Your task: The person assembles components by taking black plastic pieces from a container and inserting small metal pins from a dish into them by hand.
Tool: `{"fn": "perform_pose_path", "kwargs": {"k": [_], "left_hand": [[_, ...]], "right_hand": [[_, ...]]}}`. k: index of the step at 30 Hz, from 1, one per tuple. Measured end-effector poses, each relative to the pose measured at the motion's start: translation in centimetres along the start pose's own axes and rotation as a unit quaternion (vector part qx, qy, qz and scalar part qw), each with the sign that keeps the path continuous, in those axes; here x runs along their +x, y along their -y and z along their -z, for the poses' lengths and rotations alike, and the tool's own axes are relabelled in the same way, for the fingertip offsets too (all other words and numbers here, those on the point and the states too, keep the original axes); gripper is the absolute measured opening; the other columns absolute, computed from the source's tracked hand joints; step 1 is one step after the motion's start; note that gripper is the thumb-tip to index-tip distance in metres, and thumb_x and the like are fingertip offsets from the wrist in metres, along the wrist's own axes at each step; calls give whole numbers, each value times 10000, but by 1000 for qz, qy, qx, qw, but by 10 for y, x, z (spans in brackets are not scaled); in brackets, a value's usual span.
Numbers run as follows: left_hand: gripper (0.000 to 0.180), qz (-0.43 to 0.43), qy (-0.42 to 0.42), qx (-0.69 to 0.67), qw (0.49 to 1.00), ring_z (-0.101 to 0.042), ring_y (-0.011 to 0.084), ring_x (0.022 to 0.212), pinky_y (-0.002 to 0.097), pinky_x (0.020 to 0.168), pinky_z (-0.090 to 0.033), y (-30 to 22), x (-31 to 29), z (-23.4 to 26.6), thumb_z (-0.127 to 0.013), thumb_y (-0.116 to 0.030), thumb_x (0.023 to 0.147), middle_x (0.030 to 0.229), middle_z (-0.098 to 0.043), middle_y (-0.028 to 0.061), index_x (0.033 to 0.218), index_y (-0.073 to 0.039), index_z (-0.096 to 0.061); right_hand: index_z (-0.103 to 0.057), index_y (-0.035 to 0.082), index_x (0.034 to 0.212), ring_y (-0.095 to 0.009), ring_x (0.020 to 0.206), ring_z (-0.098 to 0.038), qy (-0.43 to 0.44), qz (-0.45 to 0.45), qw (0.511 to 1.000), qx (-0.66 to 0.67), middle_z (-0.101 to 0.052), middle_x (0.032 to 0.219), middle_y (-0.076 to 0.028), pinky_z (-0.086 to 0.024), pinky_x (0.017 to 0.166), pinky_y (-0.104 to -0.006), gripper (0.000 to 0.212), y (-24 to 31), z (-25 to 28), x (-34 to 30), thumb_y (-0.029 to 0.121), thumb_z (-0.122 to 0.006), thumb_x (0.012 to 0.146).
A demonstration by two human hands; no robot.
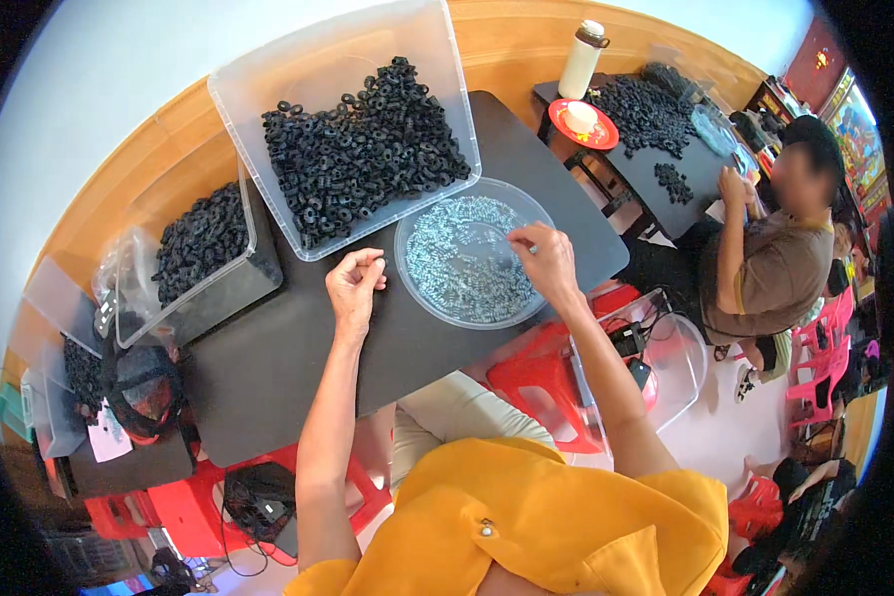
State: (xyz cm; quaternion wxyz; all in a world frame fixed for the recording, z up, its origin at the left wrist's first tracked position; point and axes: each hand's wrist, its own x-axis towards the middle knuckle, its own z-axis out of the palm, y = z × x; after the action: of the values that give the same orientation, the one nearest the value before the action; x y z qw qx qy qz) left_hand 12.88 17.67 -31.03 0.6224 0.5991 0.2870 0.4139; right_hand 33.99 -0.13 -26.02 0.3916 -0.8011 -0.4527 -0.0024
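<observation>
Left hand (356, 283) over dark table (268, 382), fingers curled | right hand (541, 256) bent left over round clear plastic tray (401, 260), fingertips together | grip contents: cannot tell | small silvery pieces (457, 260) in tray

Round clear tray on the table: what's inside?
The tray holds many small silvery pieces spread across its bottom. The right hand hides part of the right side; anything behind it or beneath the overlapping pieces can't be seen.
</observation>
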Motion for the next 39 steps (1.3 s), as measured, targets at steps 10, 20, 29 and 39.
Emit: {"fn": "perform_pose_path", "kwargs": {"k": [10, 20, 29, 39], "left_hand": [[194, -15, 2, -39, 999, -627, 125, 701, 232, 650, -512, -2, -1, 1, -610, 55, 758, 813, -599, 55, 946, 17, -584], [228, -67, 34, 30, 997, -560, 53, 751, 190, 686, -460, 1, -1, 2, -632, 62, 743, 828, -598, -2, 958, -8, -600], [212, -70, 41, 20, 997, -508, 26, 677, 164, 614, -420, -1, -3, -5, -658, 56, 728, 761, -557, -38, 910, -21, -582], [137, 26, 56, -166, 984, -582, 90, 758, 210, 681, -473, -16, -4, -5, -582, 14, 799, 872, -601, 25, 929, -27, -586]], "right_hand": [[-638, 47, 746, -315, 824, -581, 60, 39, 989, -132, -600, 799, -135, -477, 703, -407, 80, 0, -26, 5, 66, -623, 669], [-629, 20, 761, -344, 836, -563, 72, 85, 982, -153, -589, 824, -160, -473, 714, -424, 154, 3, -33, 9, -34, -537, 650], [-630, -9, 844, -95, 644, -578, 164, -28, 943, 288, -629, 730, -49, -475, 561, -238, 97, 51, -32, 24, 47, -604, 769], [-619, -20, 835, -95, 626, -586, 159, -7, 922, 354, -628, 725, -52, -497, 542, -241, 83, 80, -68, 22, 32, -612, 770]]}}
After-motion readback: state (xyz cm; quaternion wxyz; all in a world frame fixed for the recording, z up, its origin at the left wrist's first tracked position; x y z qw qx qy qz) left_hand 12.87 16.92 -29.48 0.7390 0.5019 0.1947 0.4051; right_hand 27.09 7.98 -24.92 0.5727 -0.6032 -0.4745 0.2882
